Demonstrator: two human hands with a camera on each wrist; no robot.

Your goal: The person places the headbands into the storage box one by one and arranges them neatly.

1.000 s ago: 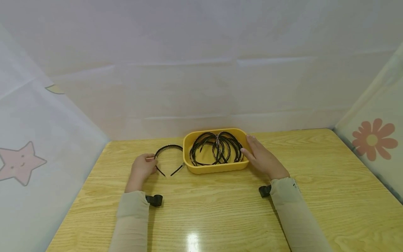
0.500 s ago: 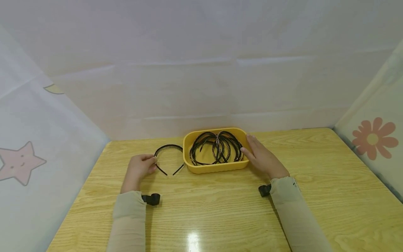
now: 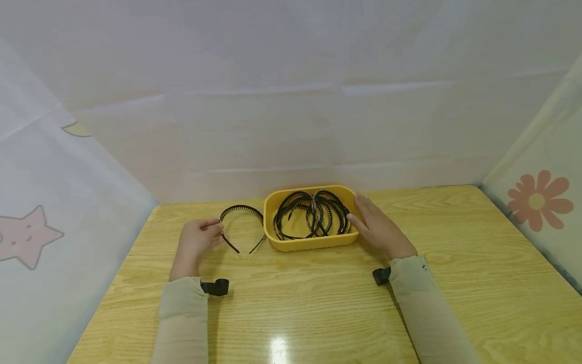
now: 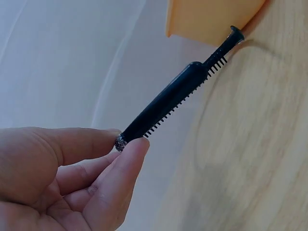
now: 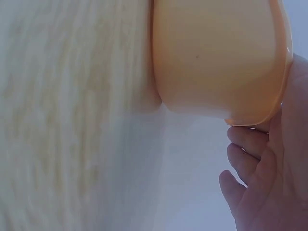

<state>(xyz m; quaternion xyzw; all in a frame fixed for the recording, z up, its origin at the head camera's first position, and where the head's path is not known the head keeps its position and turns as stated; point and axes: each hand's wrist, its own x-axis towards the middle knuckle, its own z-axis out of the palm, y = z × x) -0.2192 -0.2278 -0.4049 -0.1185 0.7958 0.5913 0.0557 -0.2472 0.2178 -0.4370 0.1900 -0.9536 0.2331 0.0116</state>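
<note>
A black toothed headband (image 3: 243, 208) stands off the left end of a yellow basket (image 3: 313, 244), its two tips pointing toward the near side. My left hand (image 3: 198, 241) pinches its left side between thumb and fingertips. Up close in the left wrist view, the headband (image 4: 168, 98) shows fine comb teeth and a glittery patch at the pinch. My right hand (image 3: 382, 230) holds the basket's right end, thumb over the rim and fingers along the outside. In the right wrist view the basket wall (image 5: 216, 57) shows, with the fingers (image 5: 248, 139) by its rim.
Several more black headbands (image 3: 291, 236) lie tangled inside the basket. A pale wall covering (image 3: 254, 126) rises right behind the table (image 3: 291, 303). Patterned side sheets stand at left and right, one with a star (image 3: 32, 235), the other with a flower (image 3: 538, 199).
My left hand has shifted slightly left and up, and the headband moves a little with it, turning slightly. The right hand and the basket stay put.
</note>
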